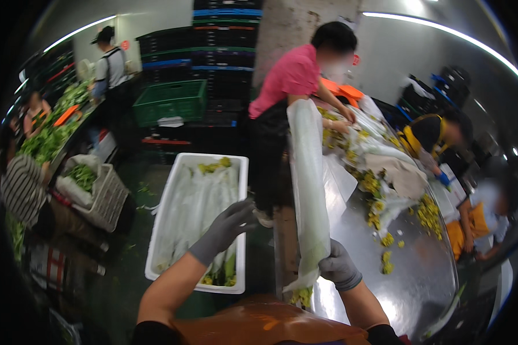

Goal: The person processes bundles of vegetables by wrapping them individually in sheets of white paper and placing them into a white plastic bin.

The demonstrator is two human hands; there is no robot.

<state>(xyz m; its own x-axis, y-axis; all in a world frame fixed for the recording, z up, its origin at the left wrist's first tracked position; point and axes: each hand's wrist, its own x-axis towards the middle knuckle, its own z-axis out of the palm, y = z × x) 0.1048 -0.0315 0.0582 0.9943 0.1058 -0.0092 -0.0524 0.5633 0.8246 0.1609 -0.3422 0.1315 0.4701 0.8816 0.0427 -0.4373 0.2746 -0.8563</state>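
My right hand (340, 266), in a grey glove, grips the lower part of a long bundle (310, 185) rolled in thin white wrapping. Yellow-green flower heads (303, 296) poke out of its near end. My left hand (231, 226), gloved too, hovers over the right side of a white foam box (155, 241), fingers apart and holding nothing. Wrapped bundles (194, 194) lie lengthwise side by side in the box, with leaves and yellow flowers showing at both ends. The foam box stands low, left of the metal table (349, 246).
Loose yellow flowers (386, 239), wrapping and a beige cloth (397, 174) lie on the table. A person in pink (280, 82) works at its far side, others at the right. A green crate (170, 103) stands before stacked black crates (224, 51). A white basket (108, 198) holds greens at left.
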